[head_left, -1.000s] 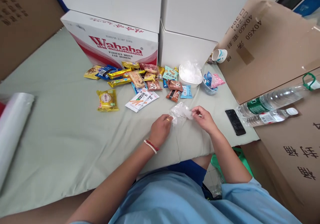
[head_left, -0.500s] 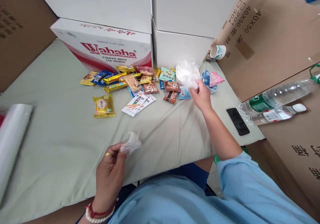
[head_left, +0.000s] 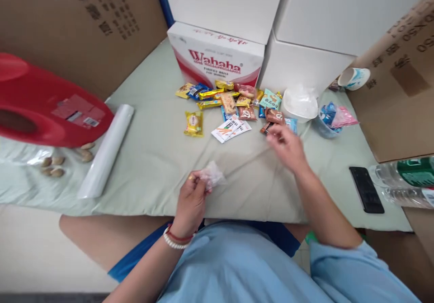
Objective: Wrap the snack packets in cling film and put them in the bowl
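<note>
In my left hand [head_left: 193, 193], crumpled clear plastic film [head_left: 213, 175] is pinched between thumb and fingers above the tablecloth. My right hand [head_left: 287, 147] is open with nothing in it, its fingers apart and slightly blurred, just in front of the brown snack packets [head_left: 274, 116]. More crumpled clear film [head_left: 301, 96] lies in a white bowl [head_left: 300, 117] behind it. Several wrapped snacks are heaped near the right hand, with white snack sachets [head_left: 231, 128] in front and a yellow packet [head_left: 194, 123] to their left.
A Wahaha carton [head_left: 220, 59] stands behind the snacks. On the left are a plastic roll [head_left: 106, 154], a red container [head_left: 50, 104] and several brown nut-like pieces [head_left: 53, 166]. At right lie a small bowl of wrappers [head_left: 328, 129], a paper cup [head_left: 354, 78], a phone [head_left: 366, 189] and bottles [head_left: 412, 173].
My right hand has let go of the film in the white bowl and drawn back toward me and left. The left hand still pinches its film. The view has swung left.
</note>
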### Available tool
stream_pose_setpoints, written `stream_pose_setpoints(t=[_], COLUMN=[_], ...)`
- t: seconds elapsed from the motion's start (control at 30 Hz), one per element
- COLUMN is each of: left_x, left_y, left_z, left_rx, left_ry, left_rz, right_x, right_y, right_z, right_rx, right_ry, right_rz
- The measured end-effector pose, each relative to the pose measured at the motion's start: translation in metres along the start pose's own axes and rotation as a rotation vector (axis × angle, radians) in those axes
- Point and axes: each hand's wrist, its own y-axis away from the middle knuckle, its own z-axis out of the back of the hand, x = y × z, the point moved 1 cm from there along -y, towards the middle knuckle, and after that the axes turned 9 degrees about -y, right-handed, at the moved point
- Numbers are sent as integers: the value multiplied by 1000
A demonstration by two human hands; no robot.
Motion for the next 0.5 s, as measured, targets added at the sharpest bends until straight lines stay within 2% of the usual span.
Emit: stream_pose_setpoints(t=[0.03,0.07,0.1,0.13,0.2,0.27,0.33,0.43,0.5], left_x=[1,1,2,3,4,3,1,0,2], left_y=[-1,-2,-2,-2,-2,-2,-3,-4,-2], left_z=[-7,-15,-22,-28,-36,-37,-35,-29,-27], left_rx=[36,81,129,172,231,258,283,315,316], left_ry=[29,50,66,77,97,108,109,138,213], left_rz=[2,9,17,29,50,75,121,223,282], right_x=[8,14,18,20,19,15,12,13,16], right_y=[29,56,77,93,107,106,102,99,101], right_z=[-24,-46,-65,-81,-95,-87,-68,-45,-41], right_rx=[182,280,323,333,234,85,-1,25,16], right_ry=[-182,-338,-451,-540,-656,-729,-779,-796,-812], right_rz=[-44,-101,-155,-213,-315,-390,-427,-456,-502])
